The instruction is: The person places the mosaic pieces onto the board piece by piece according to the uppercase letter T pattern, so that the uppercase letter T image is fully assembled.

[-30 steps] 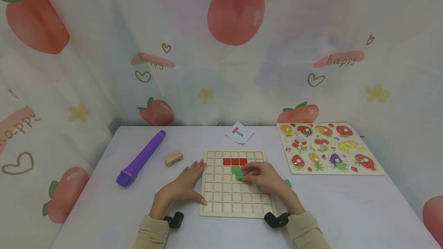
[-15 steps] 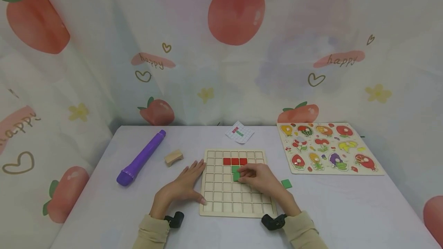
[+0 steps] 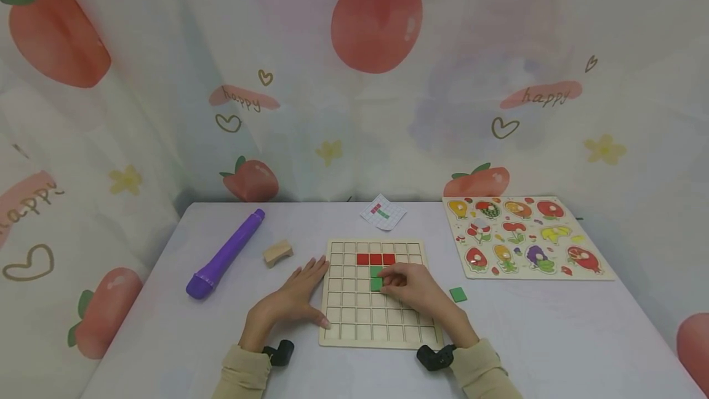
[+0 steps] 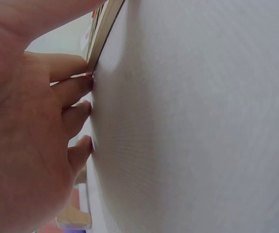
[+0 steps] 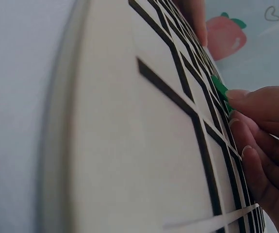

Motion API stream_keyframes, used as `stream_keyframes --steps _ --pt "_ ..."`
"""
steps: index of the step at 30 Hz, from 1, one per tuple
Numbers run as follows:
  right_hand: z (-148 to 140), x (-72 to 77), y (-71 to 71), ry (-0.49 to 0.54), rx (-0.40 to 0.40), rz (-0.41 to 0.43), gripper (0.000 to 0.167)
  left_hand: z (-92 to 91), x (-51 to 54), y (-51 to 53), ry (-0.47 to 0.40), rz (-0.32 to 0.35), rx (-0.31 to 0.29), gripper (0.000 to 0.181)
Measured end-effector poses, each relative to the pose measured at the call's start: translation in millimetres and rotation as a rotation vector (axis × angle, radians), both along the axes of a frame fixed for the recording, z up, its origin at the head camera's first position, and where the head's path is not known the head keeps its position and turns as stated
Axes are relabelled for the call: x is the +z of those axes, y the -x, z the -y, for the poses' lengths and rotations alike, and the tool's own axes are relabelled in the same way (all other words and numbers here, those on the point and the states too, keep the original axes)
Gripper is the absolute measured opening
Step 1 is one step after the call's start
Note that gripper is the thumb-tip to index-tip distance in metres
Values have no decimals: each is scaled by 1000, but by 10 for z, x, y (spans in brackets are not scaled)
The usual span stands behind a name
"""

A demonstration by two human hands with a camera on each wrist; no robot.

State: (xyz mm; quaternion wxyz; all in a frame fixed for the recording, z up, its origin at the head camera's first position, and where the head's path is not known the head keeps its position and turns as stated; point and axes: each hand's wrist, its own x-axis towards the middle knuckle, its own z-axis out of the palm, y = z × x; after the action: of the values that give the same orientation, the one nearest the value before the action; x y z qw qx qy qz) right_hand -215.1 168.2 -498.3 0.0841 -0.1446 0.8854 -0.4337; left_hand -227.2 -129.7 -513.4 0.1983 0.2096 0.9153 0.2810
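Note:
A wooden grid board (image 3: 362, 315) lies flat on the white table. Three red tiles (image 3: 376, 259) form a row near its far side, with one green tile (image 3: 376, 271) just below the middle red one. My right hand (image 3: 418, 291) holds a second green tile (image 3: 376, 284) by its edge, over the cell below the first. In the right wrist view this tile (image 5: 220, 88) looks slightly tilted under the thumb. Spread beside the board's left edge, my left hand (image 3: 288, 302) rests with its fingertips on the table and its thumb on the board. A loose green tile (image 3: 458, 294) lies right of the board.
Behind the board lies a paper card (image 3: 383, 213) with a printed grid pattern. A purple microphone (image 3: 226, 255) and a small wooden arch block (image 3: 278, 253) are at the left. A fruit puzzle board (image 3: 526, 239) occupies the back right.
My right hand has shifted slightly left, bringing its green tile from a skewed position into line with the cell below the first green one. My left hand has stayed put.

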Motion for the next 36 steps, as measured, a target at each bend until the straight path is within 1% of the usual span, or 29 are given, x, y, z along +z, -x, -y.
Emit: stream_keyframes --steps 5,10,13,19,21,24,28,32,36 --pt "3 12 -9 -4 0 -13 22 10 -3 8 -2 0 1 129" --pt "4 20 -5 0 1 -23 21 12 28 2 6 -6 0 129" --pt "-4 17 8 2 1 -27 21 -3 75 -7 13 -1 2 128" --pt "-45 9 1 7 -9 -29 20 -64 203 -35 6 10 -18 125" --pt "-59 15 -14 10 -11 -35 21 -76 230 -48 -3 11 -9 124" --pt "-98 12 -40 3 -15 -47 22 -73 229 -58 12 10 -7 124" --pt "-165 6 -62 -18 -14 -75 21 -53 199 -64 5 8 -5 124" --pt "-249 20 -75 -32 -2 -114 20 -38 191 -66 -23 13 4 124" --pt "-351 53 -111 -51 -7 -121 20 -34 205 -72 -39 8 -7 124"
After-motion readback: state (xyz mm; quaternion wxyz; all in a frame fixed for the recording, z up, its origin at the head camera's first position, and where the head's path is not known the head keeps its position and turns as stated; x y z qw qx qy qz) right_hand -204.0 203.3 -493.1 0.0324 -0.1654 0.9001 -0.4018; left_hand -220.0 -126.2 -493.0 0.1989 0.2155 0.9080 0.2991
